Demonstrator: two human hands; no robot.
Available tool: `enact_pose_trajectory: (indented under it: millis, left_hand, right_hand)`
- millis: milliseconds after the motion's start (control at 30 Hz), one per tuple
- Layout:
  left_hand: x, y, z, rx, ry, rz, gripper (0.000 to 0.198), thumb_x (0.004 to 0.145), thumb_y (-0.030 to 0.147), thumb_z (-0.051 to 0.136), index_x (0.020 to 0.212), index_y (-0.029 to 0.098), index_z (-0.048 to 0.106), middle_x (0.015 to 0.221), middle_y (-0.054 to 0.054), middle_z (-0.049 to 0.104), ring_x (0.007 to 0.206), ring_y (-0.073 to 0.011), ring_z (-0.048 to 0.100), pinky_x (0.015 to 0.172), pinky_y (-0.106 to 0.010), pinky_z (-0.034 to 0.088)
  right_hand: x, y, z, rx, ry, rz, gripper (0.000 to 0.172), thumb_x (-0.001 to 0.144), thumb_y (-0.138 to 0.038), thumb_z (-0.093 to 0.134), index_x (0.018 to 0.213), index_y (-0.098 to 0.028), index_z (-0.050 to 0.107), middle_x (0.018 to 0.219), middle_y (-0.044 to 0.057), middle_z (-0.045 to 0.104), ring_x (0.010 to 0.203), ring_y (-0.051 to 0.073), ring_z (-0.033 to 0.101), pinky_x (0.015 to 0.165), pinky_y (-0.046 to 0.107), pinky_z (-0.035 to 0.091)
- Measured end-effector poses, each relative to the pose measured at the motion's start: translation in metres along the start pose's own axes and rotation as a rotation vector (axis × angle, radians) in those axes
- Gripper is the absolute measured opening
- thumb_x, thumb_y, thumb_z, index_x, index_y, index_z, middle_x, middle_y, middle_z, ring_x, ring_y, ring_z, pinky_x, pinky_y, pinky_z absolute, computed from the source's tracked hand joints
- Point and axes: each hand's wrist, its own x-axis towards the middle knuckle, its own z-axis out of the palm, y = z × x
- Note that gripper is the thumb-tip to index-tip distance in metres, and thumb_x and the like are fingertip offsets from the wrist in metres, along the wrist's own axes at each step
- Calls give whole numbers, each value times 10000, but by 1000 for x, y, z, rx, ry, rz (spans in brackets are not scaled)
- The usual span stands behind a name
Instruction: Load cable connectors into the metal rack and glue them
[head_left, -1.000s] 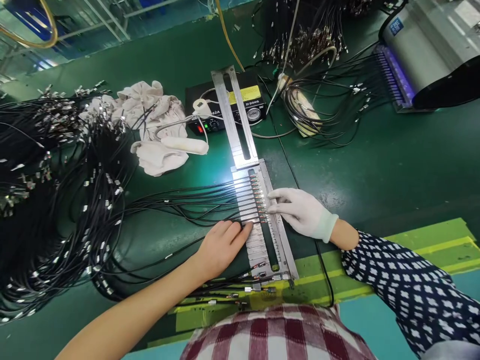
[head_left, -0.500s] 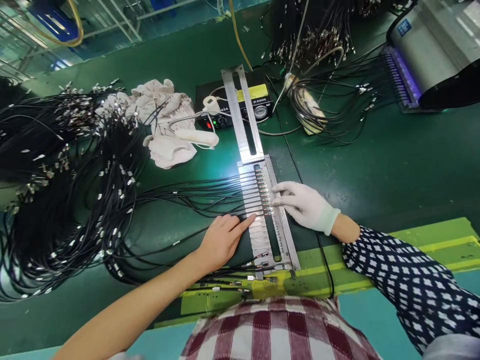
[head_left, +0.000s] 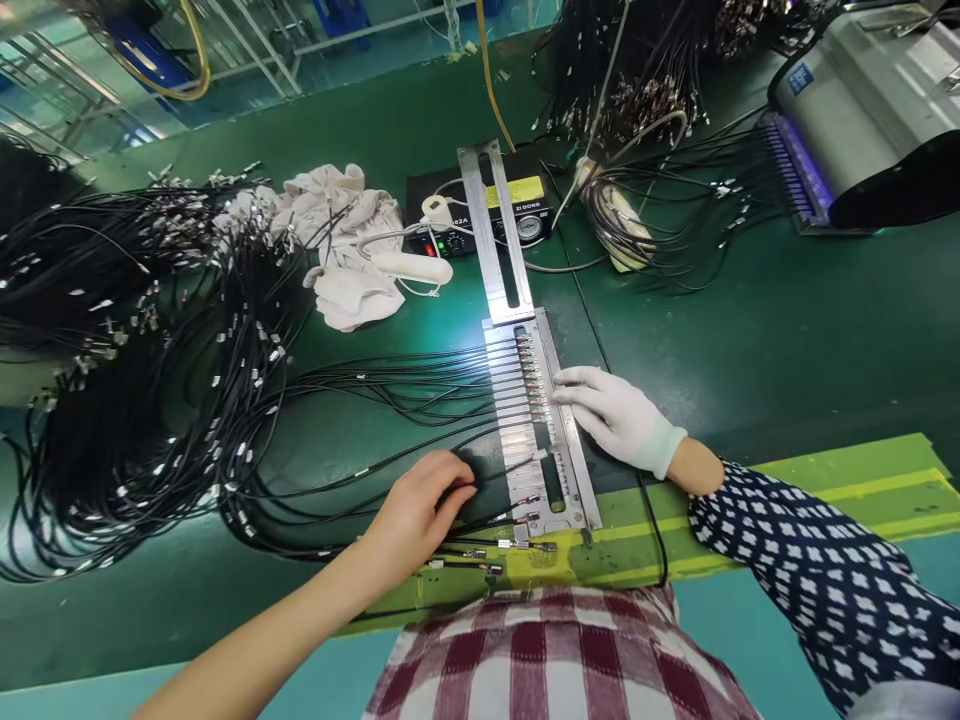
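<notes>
A slotted metal fixture (head_left: 517, 480) lies in front of me, with several black cables (head_left: 450, 380) laid side by side across its upper part, their connector ends over the slot. My bare left hand (head_left: 420, 505) is left of the fixture, thumb and fingers pinched on a black cable (head_left: 499, 473). That cable's tipped end reaches over the lower slot. My right hand (head_left: 619, 420), in a white glove, rests from the right with fingers stretched out. Its fingertips touch the fixture's right rail, beside the row of connectors.
Large bundles of black cables (head_left: 247, 400) spread over the left. A slotted metal plate (head_left: 487, 240) leans against a black control box (head_left: 420, 190). White cloth (head_left: 337, 220) and a white-handled tool (head_left: 412, 267) lie nearby. A grey machine with purple light (head_left: 862, 120) stands far right.
My left hand has moved down and left from the fixture, where its index finger was pressing, and now pinches another cable. My right hand has stayed at the rail.
</notes>
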Motion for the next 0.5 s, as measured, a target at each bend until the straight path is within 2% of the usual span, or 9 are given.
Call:
enact_pose_trajectory:
  millis: [100,167,300,400,500]
  left_hand:
    - [22,1,11,112,53,85,129,958,209,508,1073,193,564,1029,-79,603,979,-208,547,871,-355,460]
    - [39,8,22,131,44,119,172,963,245,514,1120,189,557,1062,-87,597,1005,-218,531,873,-367,440]
    - [67,28,37,172,47,92,119,937,303,571,967,190,592,968,-50,611,941,-215,524,792,-359,379]
    - [73,35,37,137,44,45,79,923,250,584,871,192,593,895,-19,607,905,-194,533,785,-348,345]
    - [62,30,33,92,45,15,62,919,231,592,868,201,609,852,0,604,870,-176,542,781,-342,333]
  right_hand:
    - [0,-1,-1,23,7,2,296,997,-216,411,1166,-214,653,1312,105,583,1184,256,582,982,455,529]
    - [1,-2,-1,42,20,2,290,998,-227,421,1174,-211,651,1300,106,589,1181,251,586,988,445,529]
    - [2,-4,-1,58,36,5,279,996,-248,442,1175,-216,654,1283,107,597,1174,247,588,1000,447,524]
    - [2,-2,-1,54,39,-3,270,993,-248,450,1163,-216,657,1288,105,596,1173,245,588,992,439,526]
    - [0,-1,-2,43,50,-28,261,993,-244,449,1133,-201,665,1285,115,598,1155,247,594,965,433,527]
